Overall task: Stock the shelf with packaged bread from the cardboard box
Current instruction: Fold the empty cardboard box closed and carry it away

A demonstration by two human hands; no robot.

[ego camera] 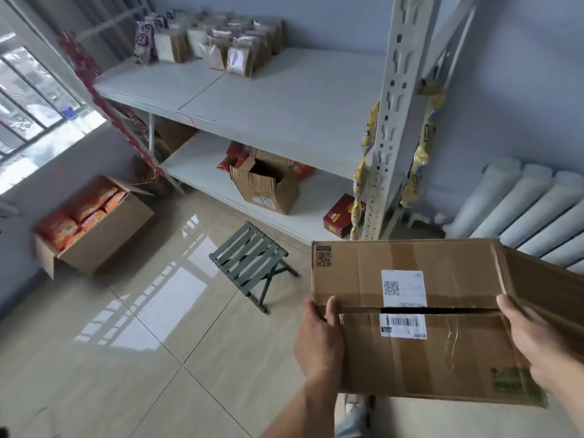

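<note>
I hold a brown cardboard box [442, 349] in front of me at the lower right, its top flaps nearly closed with a dark slit between them and white labels across it. My left hand [319, 343] grips its left edge, thumb on top. My right hand [534, 339] grips its right side by a raised flap. The white metal shelf [284, 102] stands ahead. Several packaged breads [221, 42] stand at the back left of its upper board. The box's contents are hidden.
An open torn cardboard box [268, 184] and red cartons [339, 216] sit on the lower shelf board. A small grey folding stool [249, 257] stands on the tiled floor. An open box of orange packets [91, 222] lies by the left wall. A white radiator [531, 210] is at right.
</note>
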